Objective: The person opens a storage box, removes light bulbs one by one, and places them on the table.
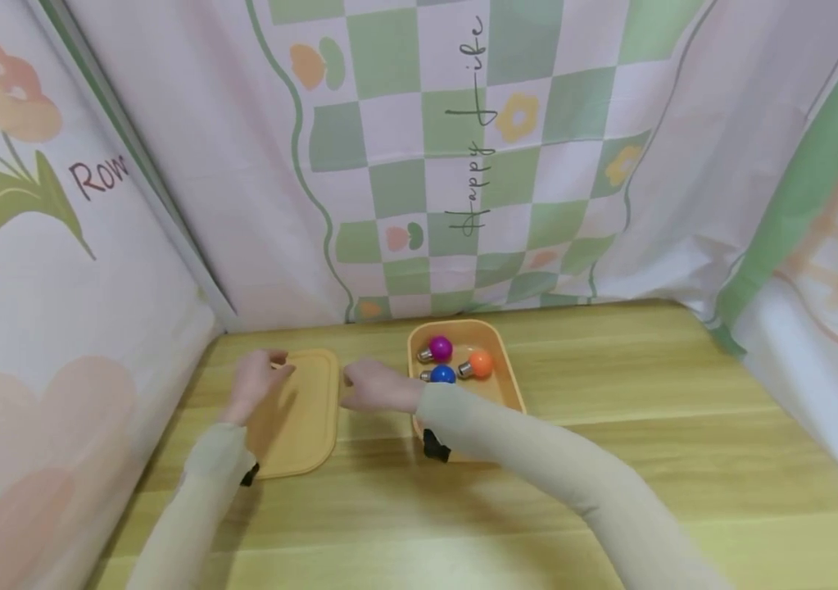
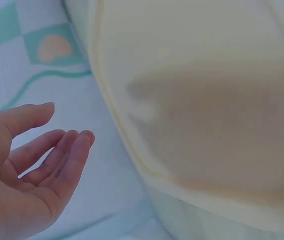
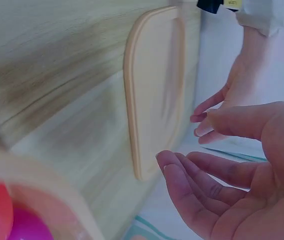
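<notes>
A flat pale-orange lid [image 1: 308, 426] with rounded corners lies on the table in the head view. Above its left side hovers my left hand [image 1: 251, 387], fingers loosely bent and nothing in them. My right hand [image 1: 380, 387] hangs between the lid and an orange box [image 1: 513, 385], its fingers relaxed, with a gap between thumb and fingertips in the right wrist view. Inside the box lie a purple bulb [image 1: 441, 348], a blue bulb [image 1: 443, 374] and an orange bulb [image 1: 481, 363] with metal screw bases. My right forearm hides the box's near part.
The wooden table [image 1: 647, 385] stretches on to the right of the box. A printed curtain [image 1: 389, 164] hangs along its back edge, and a white flowered cloth [image 1: 57, 344] borders it on the left.
</notes>
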`<state>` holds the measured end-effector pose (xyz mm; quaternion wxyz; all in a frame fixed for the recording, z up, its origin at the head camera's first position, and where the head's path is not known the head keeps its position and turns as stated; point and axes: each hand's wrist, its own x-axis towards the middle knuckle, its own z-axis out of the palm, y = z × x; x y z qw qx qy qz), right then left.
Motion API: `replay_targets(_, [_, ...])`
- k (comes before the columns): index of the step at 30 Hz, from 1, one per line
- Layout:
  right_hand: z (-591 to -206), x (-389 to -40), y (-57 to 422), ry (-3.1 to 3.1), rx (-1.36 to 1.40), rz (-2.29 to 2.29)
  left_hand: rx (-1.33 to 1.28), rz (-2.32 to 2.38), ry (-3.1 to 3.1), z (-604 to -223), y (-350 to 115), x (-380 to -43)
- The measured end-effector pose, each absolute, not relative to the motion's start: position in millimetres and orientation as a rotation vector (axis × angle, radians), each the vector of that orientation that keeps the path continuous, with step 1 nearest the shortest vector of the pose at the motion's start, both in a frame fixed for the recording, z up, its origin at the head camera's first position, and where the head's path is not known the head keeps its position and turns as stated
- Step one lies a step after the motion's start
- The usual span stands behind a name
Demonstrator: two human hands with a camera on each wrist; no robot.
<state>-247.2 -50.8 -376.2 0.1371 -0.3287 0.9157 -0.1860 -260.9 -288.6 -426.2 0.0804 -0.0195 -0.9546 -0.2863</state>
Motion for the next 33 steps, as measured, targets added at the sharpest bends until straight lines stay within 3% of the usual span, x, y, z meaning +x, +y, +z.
replay_targets(13, [-362.1, -264.2, 9.7, 2.805, -0.955, -0.606, -0.282, -0.908, -2.746, -414.1, -236.7, -254.5])
replay_targets(21, [-363.3, -275.7, 49.2, 2.868, -1.094, -0.666, -0.413, -0.898, -2.751, -411.6, -204.5, -248.2])
replay_targets(33, [-369.9, -286.0, 88.6, 2.908, -0.961, -0.638, -0.542, -0.908, -2.714, -413.3, -161.3, -237.6])
